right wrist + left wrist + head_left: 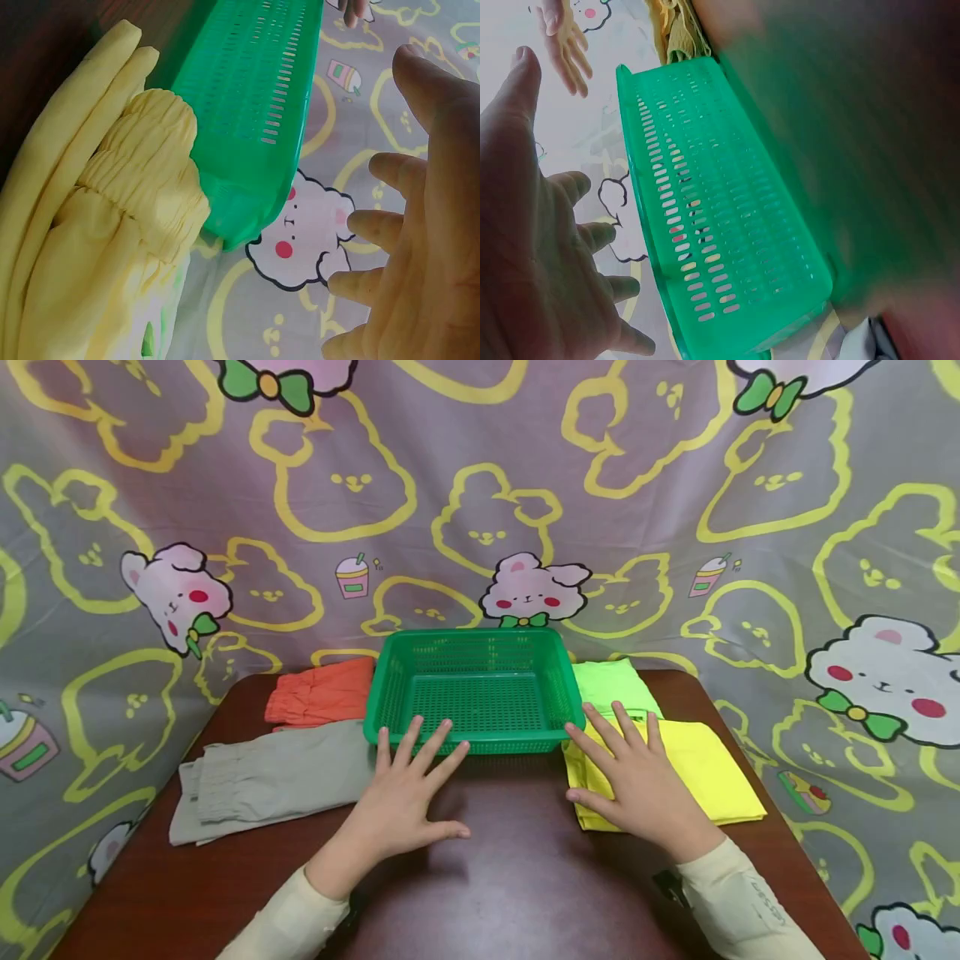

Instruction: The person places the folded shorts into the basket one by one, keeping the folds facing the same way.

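Two pale sleeves (742, 902) come first, then the left hand (401, 806) and right hand (637, 777), fingers straight and spread wide, holding nothing, above one brown table (510, 843). Four folded garments lie two to a side, probably so each hand has a pair within reach: grey garment (285, 777) and yellow garment (705, 768) nearer, orange garment (322, 693) and lime garment (615, 689) behind, whose folds are partly hidden. One green basket (517, 739) sits mouth up between the pairs, perhaps central to suit both hands. Printed cloth (450, 443) hangs behind.
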The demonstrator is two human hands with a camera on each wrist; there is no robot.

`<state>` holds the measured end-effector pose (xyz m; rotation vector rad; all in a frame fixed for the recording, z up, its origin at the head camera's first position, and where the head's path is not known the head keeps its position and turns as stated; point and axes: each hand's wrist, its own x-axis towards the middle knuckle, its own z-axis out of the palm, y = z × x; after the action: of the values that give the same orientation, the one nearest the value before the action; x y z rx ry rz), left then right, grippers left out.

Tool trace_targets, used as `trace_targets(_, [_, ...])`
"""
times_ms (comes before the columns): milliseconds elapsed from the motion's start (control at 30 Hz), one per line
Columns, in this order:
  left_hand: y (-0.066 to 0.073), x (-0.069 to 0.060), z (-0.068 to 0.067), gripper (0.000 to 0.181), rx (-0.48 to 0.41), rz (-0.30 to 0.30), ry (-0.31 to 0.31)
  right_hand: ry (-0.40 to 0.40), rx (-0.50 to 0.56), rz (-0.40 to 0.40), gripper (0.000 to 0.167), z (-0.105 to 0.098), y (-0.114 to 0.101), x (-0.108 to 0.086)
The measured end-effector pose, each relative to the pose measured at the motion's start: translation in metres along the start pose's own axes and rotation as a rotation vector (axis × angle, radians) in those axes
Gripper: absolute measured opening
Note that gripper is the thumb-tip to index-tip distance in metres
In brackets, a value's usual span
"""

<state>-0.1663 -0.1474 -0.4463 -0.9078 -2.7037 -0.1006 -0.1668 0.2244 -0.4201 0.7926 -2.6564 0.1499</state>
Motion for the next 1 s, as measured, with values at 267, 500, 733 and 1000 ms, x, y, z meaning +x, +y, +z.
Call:
trace_targets(267, [0.011, 0.003, 0.002, 0.111, -0.019, 0.024, -0.007, 0.007, 0.007, 0.032, 0.084, -0.002, 0.01, -0.007])
trace_targets(500, [0.02, 0.006, 0.005, 0.112, -0.018, 0.056, 0.028, 0.014, 0.022, 0.081, 0.083, -0.001, 0.022, -0.016])
trace_targets(733, [0.027, 0.01, 0.007, 0.111, -0.02, 0.09, 0.039, 0.022, 0.063, 0.13, 0.08, -0.005, 0.029, -0.023])
trace_targets(1000, [0.038, 0.013, 0.008, 0.109, -0.033, 0.133, 0.024, 0.042, 0.074, 0.171, 0.082, 0.0, 0.041, -0.032])
